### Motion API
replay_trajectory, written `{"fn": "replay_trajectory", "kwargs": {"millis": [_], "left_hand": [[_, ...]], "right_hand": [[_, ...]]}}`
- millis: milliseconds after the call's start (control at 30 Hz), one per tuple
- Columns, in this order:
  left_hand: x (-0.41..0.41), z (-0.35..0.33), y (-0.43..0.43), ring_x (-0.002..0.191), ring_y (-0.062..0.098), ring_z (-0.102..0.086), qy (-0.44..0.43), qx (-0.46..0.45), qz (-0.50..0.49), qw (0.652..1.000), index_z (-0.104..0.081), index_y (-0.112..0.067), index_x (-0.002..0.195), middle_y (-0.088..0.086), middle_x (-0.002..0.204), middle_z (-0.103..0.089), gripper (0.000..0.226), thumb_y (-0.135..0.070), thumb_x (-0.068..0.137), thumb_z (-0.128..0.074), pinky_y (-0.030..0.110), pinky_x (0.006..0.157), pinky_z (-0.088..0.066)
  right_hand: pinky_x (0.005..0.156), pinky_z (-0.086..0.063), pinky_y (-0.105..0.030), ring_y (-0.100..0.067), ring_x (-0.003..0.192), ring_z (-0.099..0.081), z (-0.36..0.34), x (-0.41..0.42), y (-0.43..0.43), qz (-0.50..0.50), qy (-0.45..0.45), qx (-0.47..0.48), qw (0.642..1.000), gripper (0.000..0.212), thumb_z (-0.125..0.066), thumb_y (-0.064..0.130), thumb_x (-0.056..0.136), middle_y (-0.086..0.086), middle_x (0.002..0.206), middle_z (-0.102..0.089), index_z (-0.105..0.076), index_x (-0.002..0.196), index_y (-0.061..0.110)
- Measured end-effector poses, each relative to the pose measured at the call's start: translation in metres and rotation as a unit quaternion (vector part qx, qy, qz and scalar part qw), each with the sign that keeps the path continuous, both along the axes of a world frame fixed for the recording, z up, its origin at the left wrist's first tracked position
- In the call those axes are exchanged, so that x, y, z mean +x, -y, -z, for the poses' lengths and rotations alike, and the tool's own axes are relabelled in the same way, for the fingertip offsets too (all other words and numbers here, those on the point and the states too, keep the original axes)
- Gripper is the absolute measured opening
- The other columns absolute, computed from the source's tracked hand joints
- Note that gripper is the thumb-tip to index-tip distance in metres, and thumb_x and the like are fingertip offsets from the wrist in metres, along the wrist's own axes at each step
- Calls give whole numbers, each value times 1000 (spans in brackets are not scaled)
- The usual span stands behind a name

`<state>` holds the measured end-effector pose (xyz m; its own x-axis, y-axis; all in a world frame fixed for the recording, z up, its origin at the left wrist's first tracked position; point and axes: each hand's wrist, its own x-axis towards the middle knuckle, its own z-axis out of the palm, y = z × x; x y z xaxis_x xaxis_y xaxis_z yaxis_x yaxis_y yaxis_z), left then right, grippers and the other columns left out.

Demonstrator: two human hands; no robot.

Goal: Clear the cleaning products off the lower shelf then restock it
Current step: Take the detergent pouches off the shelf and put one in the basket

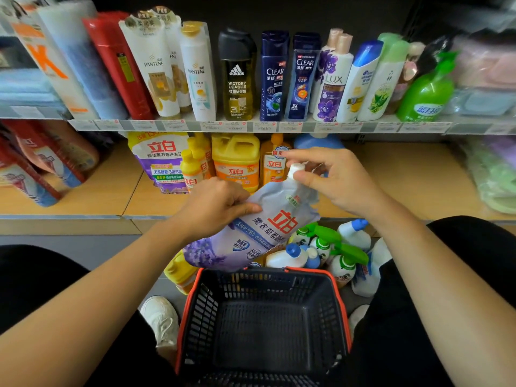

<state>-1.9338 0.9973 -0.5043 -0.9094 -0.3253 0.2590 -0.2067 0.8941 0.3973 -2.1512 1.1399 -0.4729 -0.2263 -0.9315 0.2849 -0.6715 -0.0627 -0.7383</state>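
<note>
I hold a pale blue and purple refill pouch tilted above the basket. My left hand grips its upper left edge. My right hand pinches the neck just below the white cap. Behind them, the lower shelf carries a purple and white detergent bag, small yellow bottles, a yellow jug, an orange bottle and a blue bottle mostly hidden by the upper shelf's edge.
A dark basket with an orange rim sits empty on the floor between my knees. Beyond it lie green-trigger spray bottles, white bottles with blue caps and a yellow jug. The upper shelf holds shampoo bottles.
</note>
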Motion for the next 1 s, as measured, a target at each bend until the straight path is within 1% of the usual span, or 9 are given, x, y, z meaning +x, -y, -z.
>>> {"fn": "replay_trajectory", "kwargs": {"millis": [100,233,333,467,533,633,733,867,1000], "left_hand": [[1,0,1,56,25,-52,21,-13,-8,1000,-62,-7,63,3,59,-55,47,-42,93,-68,46,56,-44],[0,-3,1,50,23,-43,5,2,-23,1000,-57,-11,56,3,51,-49,49,-42,91,-71,37,50,-34],[-4,-6,1,50,24,-47,-10,33,-36,999,-68,-9,61,6,51,-56,43,-41,89,-73,36,50,-35],[-7,-9,1,53,27,-52,-14,39,-40,998,-72,-5,66,10,56,-62,42,-40,89,-74,38,51,-37],[-7,-9,-1,50,23,-50,-6,35,-29,999,-71,-6,64,7,53,-60,42,-39,89,-74,33,49,-32],[-7,-7,-6,47,22,-40,2,24,-6,1000,-60,-7,54,2,48,-47,47,-35,89,-75,29,50,-25],[-8,-6,-10,50,27,-31,-5,12,9,1000,-45,-9,50,7,48,-37,55,-32,88,-77,33,52,-20],[-8,1,-13,54,37,-43,-7,21,15,1000,-57,1,56,18,53,-50,52,-34,88,-77,40,52,-31],[-6,11,-14,61,25,-62,-38,145,-24,988,-78,-5,78,9,68,-71,24,-28,84,-80,33,54,-46]], "right_hand": [[78,-40,-7,9,87,-59,3,2,2,5,-43,38,998,27,-69,11,93,17,99,-66,-73,120,16],[71,-45,-18,-14,76,-59,6,0,2,36,-72,25,996,16,-74,13,89,15,85,-62,-78,105,13],[71,-44,-16,-13,75,-58,8,-1,2,64,-58,9,996,16,-77,15,87,12,82,-63,-78,103,13],[75,-53,-24,-11,75,-64,12,3,4,97,-27,0,995,18,-80,20,84,2,85,-73,-79,100,13],[79,-56,-31,-13,80,-67,12,3,3,107,-74,-1,991,16,-80,21,84,0,90,-76,-80,100,17],[92,-47,-41,-21,106,-63,9,9,2,66,-197,-15,978,26,-77,18,82,3,112,-73,-78,108,21],[90,-34,-36,-23,111,-56,12,24,4,-6,-280,-4,960,39,-82,28,80,4,115,-72,-74,118,23],[85,-41,-43,-26,96,-57,12,30,11,-14,-300,29,953,11,-72,31,88,1,94,-71,-74,95,24],[76,-44,-40,-24,87,-57,16,27,7,-17,-251,2,968,8,-75,21,85,-1,83,-67,-70,81,17]]}}
